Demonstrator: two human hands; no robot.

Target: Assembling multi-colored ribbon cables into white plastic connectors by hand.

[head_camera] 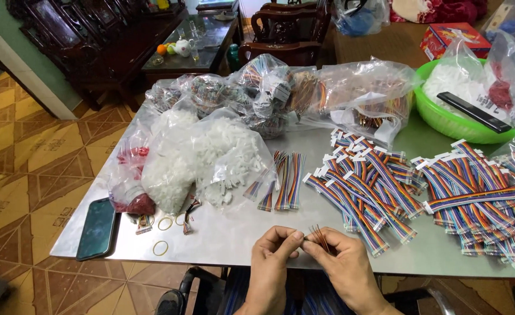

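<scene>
You're holding a short rainbow ribbon cable (317,236) at the near table (222,236) edge, both hands on it. Left hand (272,256): thumb and index finger are pinching together on the cable's left end. Right hand (342,262): fingers are clamped on the cable body, the loose wire tips fanning up between the two hands. I can't tell whether a connector is on that end (too small to see).

Progress, as a judgement from how things lie:
- Done: two big heaps of finished cables with white housings, one in the middle (365,186) and one at the right (479,195).
- Left: a small row of bare ribbon cables (281,181) lying just ahead of your hands, plus bagged cable bundles (257,93) at the far side of the table.
- A bag of white connector housings (211,157) is sitting to the left of that row, well stocked.

So you're looking well into the batch, but not near the end.

Off to the side: smartphone (97,227) at the left corner, loose rubber bands (161,248) beside it, green basin (461,111) at the far right.
</scene>
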